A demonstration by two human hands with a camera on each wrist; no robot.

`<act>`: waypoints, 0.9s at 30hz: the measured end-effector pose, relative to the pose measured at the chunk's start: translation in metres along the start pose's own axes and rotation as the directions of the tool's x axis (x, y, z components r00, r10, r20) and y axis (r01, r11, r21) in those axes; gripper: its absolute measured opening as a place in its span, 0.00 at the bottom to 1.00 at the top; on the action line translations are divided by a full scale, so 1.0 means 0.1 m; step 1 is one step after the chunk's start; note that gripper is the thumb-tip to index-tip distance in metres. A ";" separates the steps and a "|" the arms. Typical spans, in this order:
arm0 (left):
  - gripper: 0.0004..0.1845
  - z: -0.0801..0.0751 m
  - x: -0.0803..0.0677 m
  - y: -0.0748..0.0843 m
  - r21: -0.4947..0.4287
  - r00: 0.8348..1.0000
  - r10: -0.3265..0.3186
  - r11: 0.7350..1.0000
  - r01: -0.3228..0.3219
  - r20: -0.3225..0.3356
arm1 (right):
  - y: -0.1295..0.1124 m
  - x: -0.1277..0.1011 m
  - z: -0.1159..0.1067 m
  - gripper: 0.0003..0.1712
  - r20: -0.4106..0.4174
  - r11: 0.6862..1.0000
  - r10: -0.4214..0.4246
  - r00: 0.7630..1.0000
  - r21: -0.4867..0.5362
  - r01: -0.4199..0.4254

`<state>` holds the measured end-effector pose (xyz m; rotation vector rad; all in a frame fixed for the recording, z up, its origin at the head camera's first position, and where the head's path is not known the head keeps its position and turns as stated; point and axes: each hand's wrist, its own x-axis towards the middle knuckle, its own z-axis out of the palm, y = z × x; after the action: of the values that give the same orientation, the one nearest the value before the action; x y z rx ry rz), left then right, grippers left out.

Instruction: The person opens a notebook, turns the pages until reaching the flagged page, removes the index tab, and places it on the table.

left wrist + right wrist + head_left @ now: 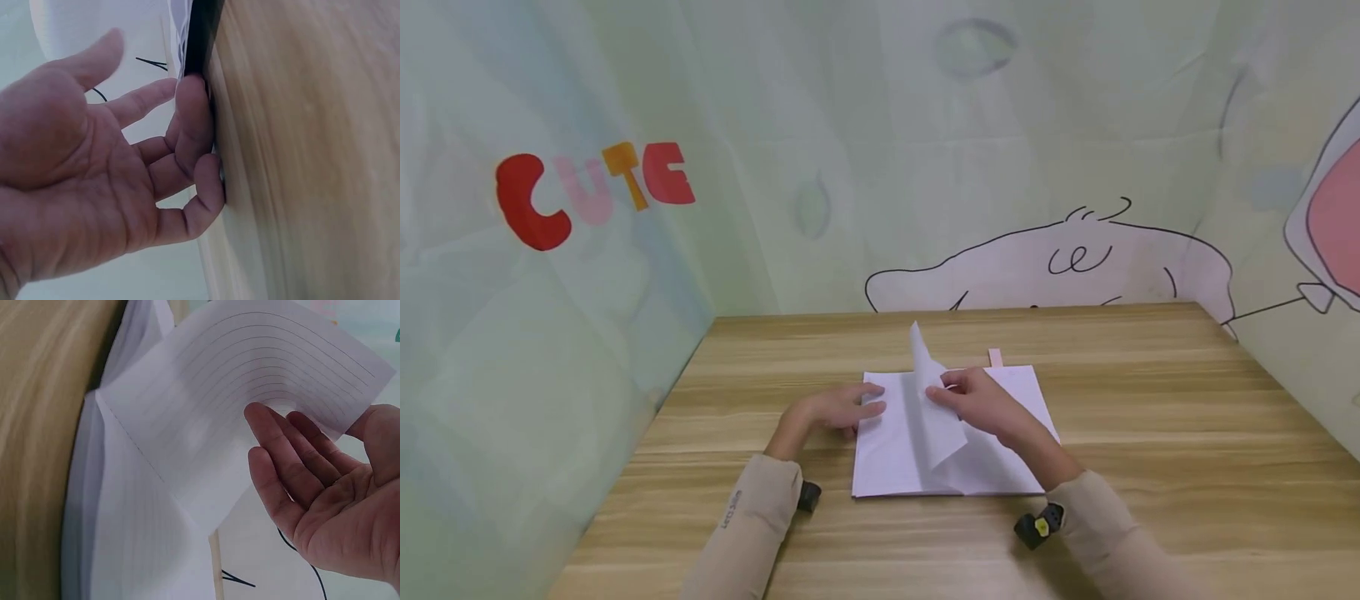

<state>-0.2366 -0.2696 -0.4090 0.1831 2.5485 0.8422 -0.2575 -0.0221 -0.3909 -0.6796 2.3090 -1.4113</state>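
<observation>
The right hand pinches a raised, lined page of the open notebook, which lies on the counter between both hands. The left hand, thumb apart and fingers loosely bent, touches the notebook's side. A pink strip sticks out beyond the right hand.

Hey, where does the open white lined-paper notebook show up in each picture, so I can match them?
Head: the open white lined-paper notebook lies in the lower middle.
Left wrist: the notebook is at the top centre, seen edge-on.
Right wrist: the notebook spreads over the left and middle.
Shared landmark: the brown wood-grain tabletop, in all three views.
</observation>
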 end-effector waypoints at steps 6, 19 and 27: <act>0.27 0.02 0.02 0.00 -0.128 1.000 -0.007 0.992 0.003 -0.027 | 0.01 0.00 0.11 0.18 0.048 0.999 -0.049 0.998 -0.010 0.049; 0.36 0.01 -0.02 0.03 -0.190 0.995 -0.102 0.977 0.098 -0.010 | 0.09 0.05 0.28 0.15 0.144 0.998 -0.055 0.988 -0.002 0.056; 0.40 0.00 -0.02 0.04 -0.156 0.997 -0.071 0.985 0.073 0.017 | 0.06 0.04 0.33 0.23 0.178 0.999 -0.033 0.983 0.032 0.028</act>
<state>-0.2346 -0.2670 -0.4064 0.0465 2.4490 1.0046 -0.2446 -0.0457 -0.4115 -0.8022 2.1445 -1.3360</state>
